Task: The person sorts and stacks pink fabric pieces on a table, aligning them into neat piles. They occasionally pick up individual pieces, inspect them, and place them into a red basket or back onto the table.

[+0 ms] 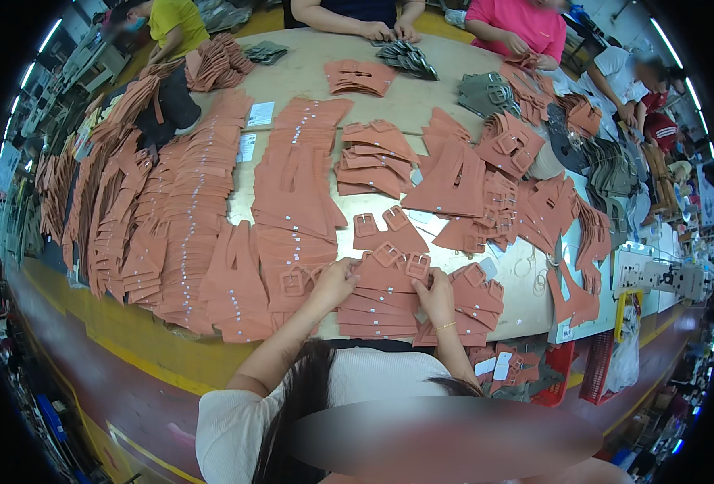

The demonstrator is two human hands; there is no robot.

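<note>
Head view: the person's left hand (339,280) is at the left edge of a coral buckled piece (387,274), fingers bent; whether they grip it cannot be told. The right hand (437,298) is at the piece's right edge, beside a square buckle (418,265); grip likewise unclear. The piece lies atop a layered stack (377,317) near the front of the table (526,310). Tall coral piles (191,234) stand to the left.
</note>
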